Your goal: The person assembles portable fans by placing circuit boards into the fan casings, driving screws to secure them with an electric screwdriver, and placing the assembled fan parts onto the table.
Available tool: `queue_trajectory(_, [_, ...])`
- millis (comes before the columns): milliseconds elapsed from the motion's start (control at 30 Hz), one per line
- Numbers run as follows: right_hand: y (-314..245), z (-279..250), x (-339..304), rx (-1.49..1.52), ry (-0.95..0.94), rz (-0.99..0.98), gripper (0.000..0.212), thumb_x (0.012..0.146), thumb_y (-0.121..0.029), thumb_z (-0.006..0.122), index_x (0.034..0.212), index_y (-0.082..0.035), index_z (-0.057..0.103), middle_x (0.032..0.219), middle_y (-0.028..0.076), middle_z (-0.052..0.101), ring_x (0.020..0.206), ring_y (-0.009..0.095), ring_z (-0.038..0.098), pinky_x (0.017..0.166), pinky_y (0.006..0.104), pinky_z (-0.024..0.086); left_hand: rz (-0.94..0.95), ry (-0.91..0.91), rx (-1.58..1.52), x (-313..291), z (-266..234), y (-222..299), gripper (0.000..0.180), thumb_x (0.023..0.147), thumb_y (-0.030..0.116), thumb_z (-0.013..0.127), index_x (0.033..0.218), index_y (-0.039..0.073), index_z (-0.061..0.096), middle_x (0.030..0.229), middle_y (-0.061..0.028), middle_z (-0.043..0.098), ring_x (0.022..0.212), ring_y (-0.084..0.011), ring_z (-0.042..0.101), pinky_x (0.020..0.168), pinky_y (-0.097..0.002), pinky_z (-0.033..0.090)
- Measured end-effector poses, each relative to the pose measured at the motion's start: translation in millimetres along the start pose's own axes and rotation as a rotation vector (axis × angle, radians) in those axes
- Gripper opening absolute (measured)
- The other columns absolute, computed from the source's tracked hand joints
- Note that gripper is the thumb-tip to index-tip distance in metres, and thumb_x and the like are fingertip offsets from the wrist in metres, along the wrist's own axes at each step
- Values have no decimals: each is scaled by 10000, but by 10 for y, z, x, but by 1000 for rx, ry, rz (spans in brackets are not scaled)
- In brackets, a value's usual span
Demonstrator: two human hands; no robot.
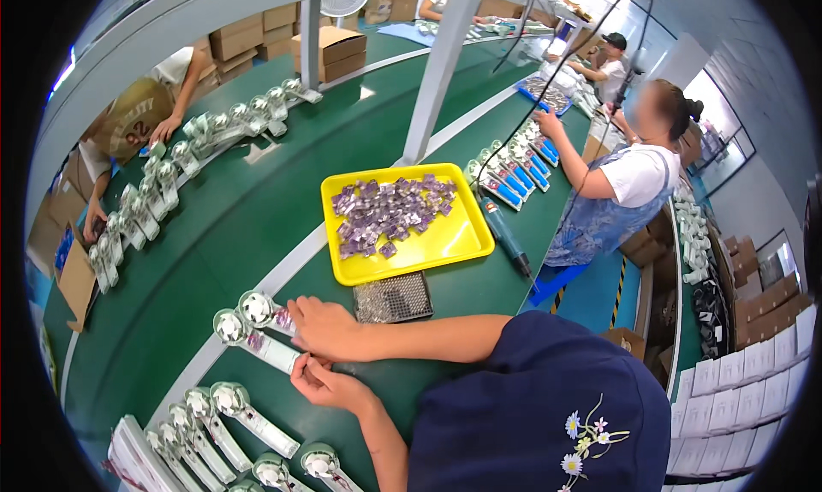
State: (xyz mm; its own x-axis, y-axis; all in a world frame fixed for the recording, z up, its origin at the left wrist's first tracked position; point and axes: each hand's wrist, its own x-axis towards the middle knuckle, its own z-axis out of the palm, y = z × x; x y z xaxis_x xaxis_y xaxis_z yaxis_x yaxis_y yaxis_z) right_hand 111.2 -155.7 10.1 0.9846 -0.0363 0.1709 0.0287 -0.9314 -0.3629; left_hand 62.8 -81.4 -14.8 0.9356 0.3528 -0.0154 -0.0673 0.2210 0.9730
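Observation:
Two partly assembled handheld fans lie side by side on the green belt, with round clear-green heads, white blades and open white handles. My left hand (330,386) is closed, its fingertips pinching the handle end of the nearer fan (272,352). Just beyond it, my right hand (327,328) bends its fingers over the handle of the second fan (256,308), covering the lower part. A purple bit shows in that handle beside the fingertips. Past my right forearm, a yellow tray (462,245) holds a heap of small purple circuit boards (390,209).
A black-framed holder of small metal parts (394,298) touches the tray. A teal electric screwdriver (505,235) lies right of it. More fans (210,428) line the near left; another row (163,184) runs along the far side. A metal post (437,81) rises beyond. Co-workers sit around.

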Motion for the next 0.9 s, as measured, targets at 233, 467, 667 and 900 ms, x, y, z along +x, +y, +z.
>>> queue_trajectory(233, [108,-273,8,180,-9,217,545,946,-259,595,1333,62,386,1138,243,494,979,437,627,736,488,572,98,-79,-151,-117,98,21,74,973,2,521,1038,-7,555,980,-82,584,661,-102,530,584,-242,481])
queue_trajectory(467, [458,-649,957,48,132,45,514,1003,-284,510,1351,74,389,1168,283,481,872,472,627,742,526,541,317,-276,-66,-138,321,-54,73,963,-20,545,1034,-15,560,914,-105,626,644,-111,560,581,-243,493])
queue_trajectory(667, [755,-793,2621,-38,101,45,500,1024,-378,432,1261,62,451,1223,322,500,935,500,634,780,560,537,448,-238,-79,217,775,-154,70,958,-15,556,1008,-25,604,819,-87,645,635,-111,587,583,-238,494])
queue_trajectory(900, [668,-399,4521,-391,98,-259,495,1012,-404,433,1151,30,624,1260,277,585,1109,466,597,955,549,482,337,-323,-52,341,831,-93,75,930,-16,579,950,-22,651,793,-94,665,663,-147,630,615,-281,519])
